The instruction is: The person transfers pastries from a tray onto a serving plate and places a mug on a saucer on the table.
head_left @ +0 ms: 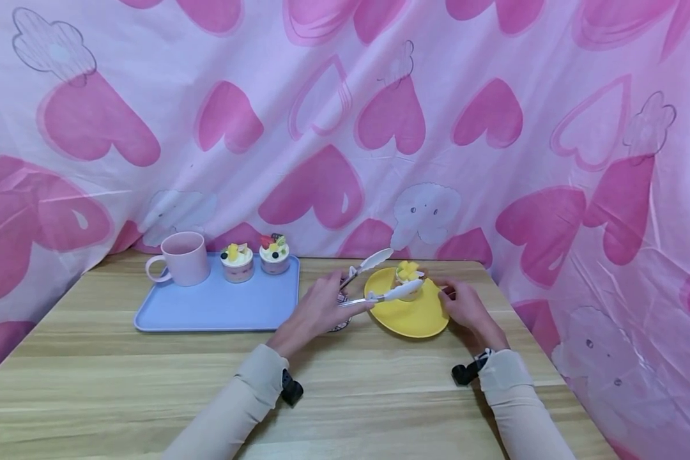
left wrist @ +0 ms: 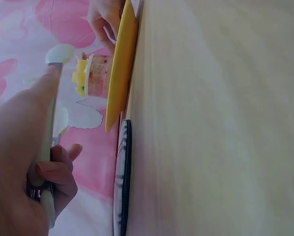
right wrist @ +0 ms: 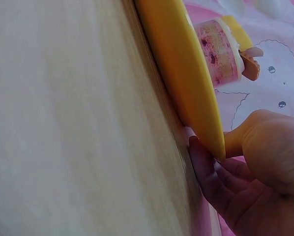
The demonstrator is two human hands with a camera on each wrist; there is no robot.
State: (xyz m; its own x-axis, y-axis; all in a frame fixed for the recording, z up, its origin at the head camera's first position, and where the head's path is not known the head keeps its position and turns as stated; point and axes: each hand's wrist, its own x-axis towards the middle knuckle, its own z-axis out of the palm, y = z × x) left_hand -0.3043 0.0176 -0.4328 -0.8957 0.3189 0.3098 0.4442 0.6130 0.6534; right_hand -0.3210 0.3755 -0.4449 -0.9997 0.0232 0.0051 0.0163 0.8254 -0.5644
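My left hand [head_left: 316,311] grips metal tongs [head_left: 386,296] with white tips, which are spread apart. The tips are close to a small dessert cup [left wrist: 99,75] topped with yellow fruit. That cup stands upright on a yellow plate [head_left: 412,324], toward its back. With thumb and fingers, my right hand [head_left: 466,306] pinches the plate's right rim; in the right wrist view its fingertips [right wrist: 198,150] reach under the edge. Partly hidden below my left hand lies a flat, round patterned mat [left wrist: 122,177] with a dark edge, beside the plate.
On the left, a blue tray [head_left: 218,313] bears a pink mug [head_left: 186,259] and two more dessert cups, one with yellow fruit [head_left: 237,265] and one with a strawberry [head_left: 274,255]. A heart-patterned pink cloth [head_left: 310,185] hangs behind the wooden table [head_left: 368,396].
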